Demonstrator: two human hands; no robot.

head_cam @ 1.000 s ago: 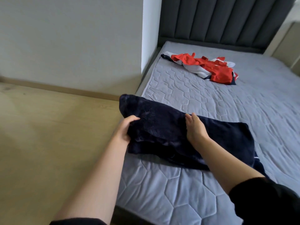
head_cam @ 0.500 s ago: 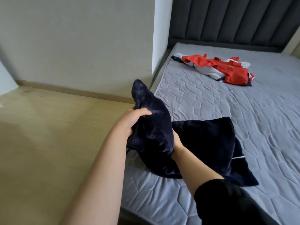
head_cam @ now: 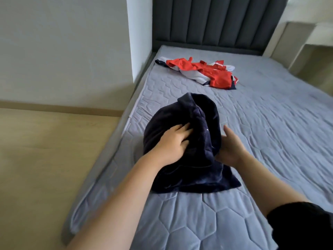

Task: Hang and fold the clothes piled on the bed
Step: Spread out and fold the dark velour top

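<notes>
Now | navy garment (head_cam: 203, 112) bunched | left fingers (head_cam: 182, 131) atop | right hand (head_cam: 231, 148) against side

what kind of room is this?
Most likely a home bedroom. A grey quilted mattress runs up to a dark padded headboard. Loose clothes lie on the mattress: a navy garment nearest the camera and a red-and-white garment further up.
</notes>
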